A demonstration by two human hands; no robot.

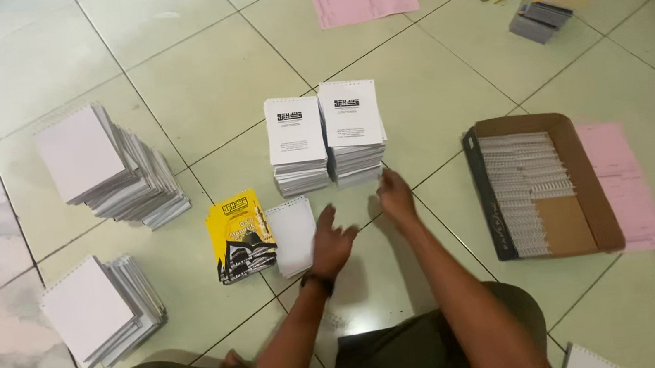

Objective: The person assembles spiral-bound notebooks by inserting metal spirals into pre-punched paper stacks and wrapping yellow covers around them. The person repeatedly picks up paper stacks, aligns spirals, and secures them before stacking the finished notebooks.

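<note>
The person's left hand point(332, 244) hovers with fingers spread and empty just beside a small white spiral pad point(293, 236) lying flat on the floor; the right hand point(396, 198), also open and empty, sits near two pad stacks point(326, 138). The pad looks light, stiff-backed and easily lifted by its edges. The cardboard box point(585, 177) holds rows of white binding coils.
</note>
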